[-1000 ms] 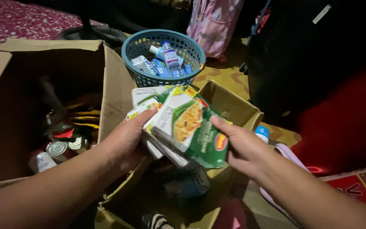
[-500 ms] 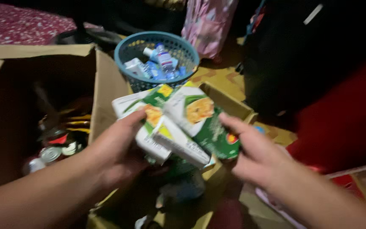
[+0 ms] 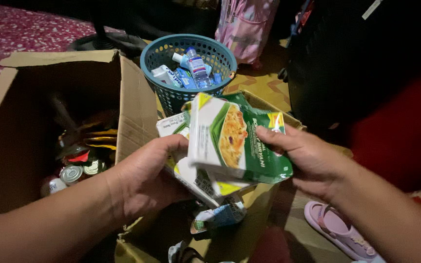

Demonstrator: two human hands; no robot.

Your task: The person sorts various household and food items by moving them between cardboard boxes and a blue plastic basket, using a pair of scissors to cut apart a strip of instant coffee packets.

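— What do the hands hold?
— Both grip a fan of green-and-white food boxes [image 3: 235,141] above a small open carton [image 3: 249,229]: left hand [image 3: 147,180] clasped on the lower ones, right hand [image 3: 308,158] pinching the top one's right edge.
— And the room?
— Dim floor — patterned yellow mat [image 3: 264,85], red carpet [image 3: 30,31]. A big carton [image 3: 135,104] of cans [image 3: 71,173] at left; a teal basket [image 3: 171,95] of bottles behind; a pink sandal [image 3: 337,229] bottom right.

Left hand [image 3: 144,182], right hand [image 3: 313,160] — gripping green-white food boxes [image 3: 230,141] over cardboard box [image 3: 249,229].
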